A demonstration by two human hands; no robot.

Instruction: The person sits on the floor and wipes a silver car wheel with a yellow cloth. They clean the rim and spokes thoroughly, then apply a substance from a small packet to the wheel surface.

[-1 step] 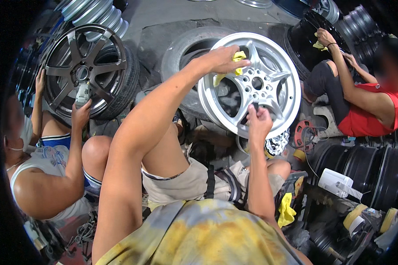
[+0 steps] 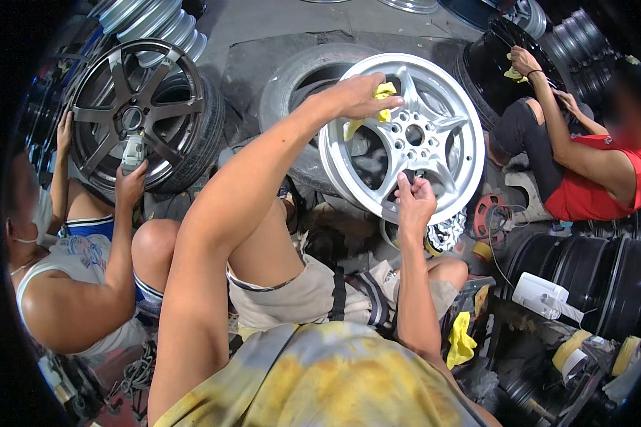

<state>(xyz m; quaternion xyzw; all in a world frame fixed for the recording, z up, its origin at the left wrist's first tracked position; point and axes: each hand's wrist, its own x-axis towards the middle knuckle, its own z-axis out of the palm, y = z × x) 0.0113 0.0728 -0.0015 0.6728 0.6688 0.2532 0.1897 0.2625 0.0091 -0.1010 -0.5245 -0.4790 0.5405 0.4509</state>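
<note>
Wheel (image 2: 427, 135) of bright silver metal, star-spoked with a ring of bolt holes, sat tilted before the person, overlapping a worn gray rubber tire (image 2: 278, 89); what bore its weight could not be made out. The left hand (image 2: 367, 97) lay over its upper left part, fingers closed on a crumpled bright yellow cloth (image 2: 385, 91), while the right hand (image 2: 418, 205) was at the lower spokes, fingers curled close together; whether they pinched something small could not be told. Rubbing down the spokes seemed the step in hand, and another stroke would likely call for a steady left hold and light right-hand pressure along the spoke edges. Below the wheel, room looked tight, with the person's beige cloth shorts (image 2: 285, 292) near; at the right, a round red reel-like object (image 2: 490, 215) and a seated co-worker in a red sleeveless top (image 2: 591, 185) limited the swing. Leftward, a dark gray spoked metal rim (image 2: 132, 117) stood well apart. Beyond the upper edge, a blackish mat (image 2: 253, 60) and gray floor (image 2: 299, 18) offered the widest room.
</note>
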